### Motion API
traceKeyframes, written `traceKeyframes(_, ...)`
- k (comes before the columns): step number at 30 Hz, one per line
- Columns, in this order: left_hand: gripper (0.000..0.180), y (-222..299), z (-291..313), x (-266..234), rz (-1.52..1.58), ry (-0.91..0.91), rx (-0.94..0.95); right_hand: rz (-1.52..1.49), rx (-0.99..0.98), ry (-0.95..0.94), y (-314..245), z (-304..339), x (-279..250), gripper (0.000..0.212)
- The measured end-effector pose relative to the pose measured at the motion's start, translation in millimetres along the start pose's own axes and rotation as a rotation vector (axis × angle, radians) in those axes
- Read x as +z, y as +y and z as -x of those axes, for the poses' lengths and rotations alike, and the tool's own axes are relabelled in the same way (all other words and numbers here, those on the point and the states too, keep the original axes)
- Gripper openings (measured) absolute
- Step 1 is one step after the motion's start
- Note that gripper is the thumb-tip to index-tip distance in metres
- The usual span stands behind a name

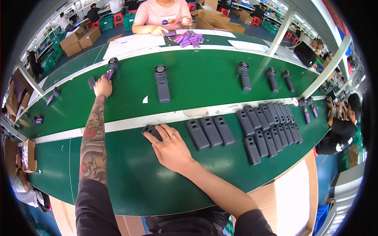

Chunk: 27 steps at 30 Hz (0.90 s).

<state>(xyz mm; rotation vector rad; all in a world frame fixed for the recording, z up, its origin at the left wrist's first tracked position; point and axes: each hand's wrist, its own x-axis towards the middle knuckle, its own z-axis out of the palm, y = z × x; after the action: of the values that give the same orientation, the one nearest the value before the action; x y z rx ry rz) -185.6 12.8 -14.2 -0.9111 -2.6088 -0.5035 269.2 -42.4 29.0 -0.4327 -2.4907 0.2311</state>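
My left hand [103,85] reaches far out onto the green belt, its fingers closed around the purple handle part of a handheld device [113,63] with a round dark grey head. Just left of those fingers a small dark grey piece [91,82] shows; whether it is touched I cannot tell. My right hand [173,147] lies over the near bench, closed on a dark grey handle casing [151,133], most of which the fingers and palm cover. Right of it stand three similar grey casings [212,131] side by side.
Several more casings [269,129] lie in two rows at the right. Finished-looking grey devices [162,84] lie along the belt [197,78]. Across it, a person in pink sits behind a pile of purple cylinders [189,39]. A white rail [130,122] divides belt and bench. Another person works at far right.
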Motion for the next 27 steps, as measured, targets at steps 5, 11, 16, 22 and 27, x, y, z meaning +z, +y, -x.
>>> traceKeyframes(5,0.042,44.0,11.1,-41.0,0.188,-0.199,0.020,-0.045,0.011,0.005,0.3,4.3,-2.6,0.049)
traceKeyframes(11,0.036,96.8,123.4,-122.3,1.512,-0.580,-0.119,-0.282,0.060,0.180,-2.7,5.6,-17.7,0.048)
traceKeyframes(16,0.040,110.1,183.3,-156.3,2.107,-0.819,-0.125,-0.508,0.117,0.316,2.1,-4.6,-23.0,0.048)
traceKeyframes(22,0.045,145.6,242.3,-154.7,2.179,-0.974,-0.151,-0.514,0.216,0.408,15.4,-7.2,-20.6,0.049)
traceKeyframes(27,0.044,157.5,265.6,-167.0,2.029,-0.856,-0.123,-0.488,0.245,0.412,11.2,-9.7,-20.4,0.048)
